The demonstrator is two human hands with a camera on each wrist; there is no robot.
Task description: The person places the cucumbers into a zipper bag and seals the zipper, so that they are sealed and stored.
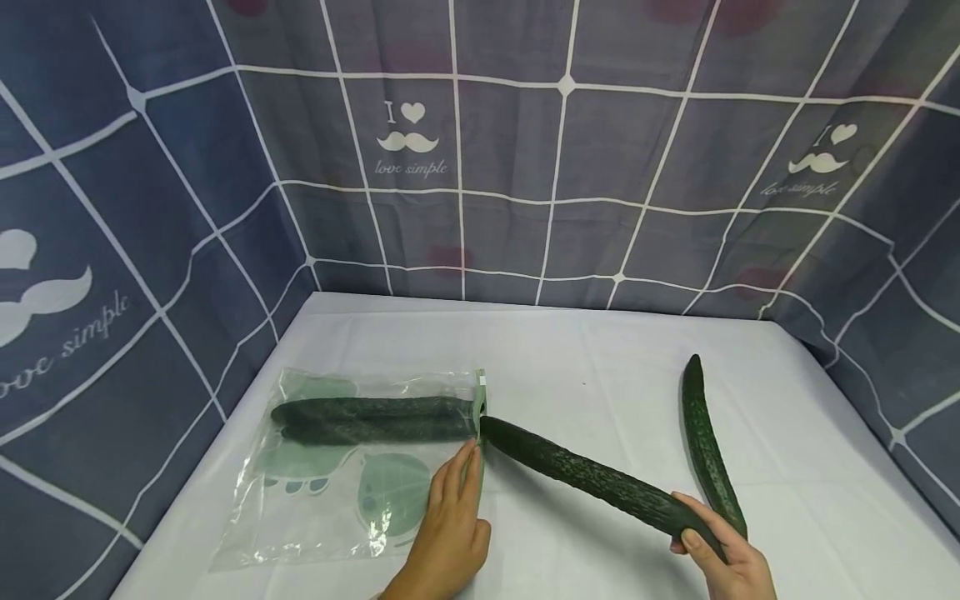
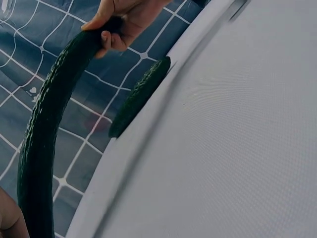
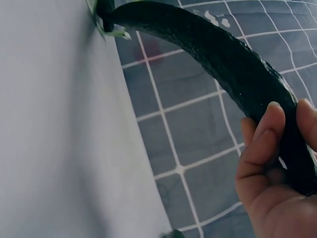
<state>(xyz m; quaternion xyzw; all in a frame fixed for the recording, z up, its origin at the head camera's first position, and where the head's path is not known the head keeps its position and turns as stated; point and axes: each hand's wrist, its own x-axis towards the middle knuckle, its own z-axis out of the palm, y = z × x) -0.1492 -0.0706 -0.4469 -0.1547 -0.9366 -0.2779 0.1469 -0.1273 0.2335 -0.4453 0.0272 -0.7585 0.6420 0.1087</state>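
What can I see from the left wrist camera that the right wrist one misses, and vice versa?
Only the left wrist view: part of the left hand in the lower left corner, and most of the loose cucumber. A dark green bit at the right wrist view's bottom edge may be its tip.

Only the right wrist view: the bag's green edge, with the held cucumber's far end at it.

Both: the held cucumber's nearer length, the right hand gripping it, the white tabletop and gridded cloth.

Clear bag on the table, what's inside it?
Inside the bag, what look like two cucumbers lie close together. The cucumber in the right hand reaches the bag's mouth; whether its tip is inside is unclear. The left hand covers part of the edge, hiding what's beneath.
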